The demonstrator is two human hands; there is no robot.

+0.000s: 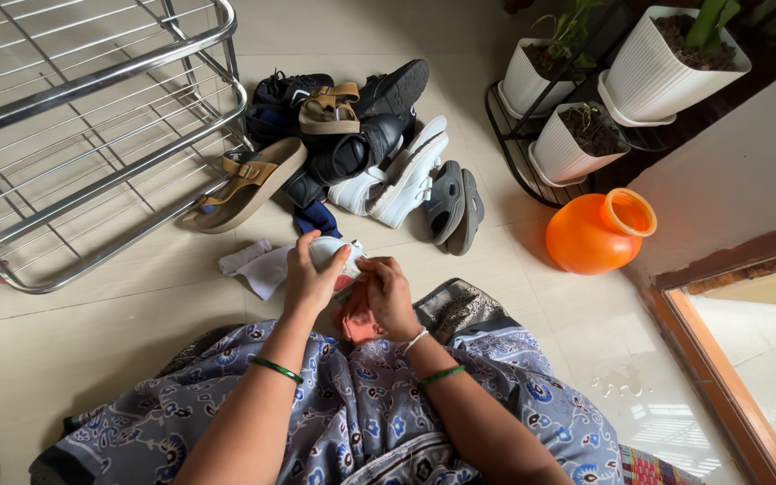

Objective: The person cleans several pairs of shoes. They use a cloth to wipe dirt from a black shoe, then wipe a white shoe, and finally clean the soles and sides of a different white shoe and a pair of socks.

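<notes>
A metal shoe rack (pixel 74 126) stands empty at far left. Right of the rack lies a heap of shoes (pixel 352 153), with a white cloth (pixel 258 265) on the floor just before it. Nearer than the heap, the left hand (pixel 310 278) is clamped on a white shoe (pixel 334 251); the right hand (pixel 390 296) pinches its edge, fingers together. Far right of the rack stand an orange pot (pixel 590 235) and white planters (pixel 586 135).

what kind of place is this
Probably a home entryway, by a doorway: a metal shoe rack stands beside a pile of shoes and sandals on the tiled floor, with potted plants on a stand nearby.
</notes>
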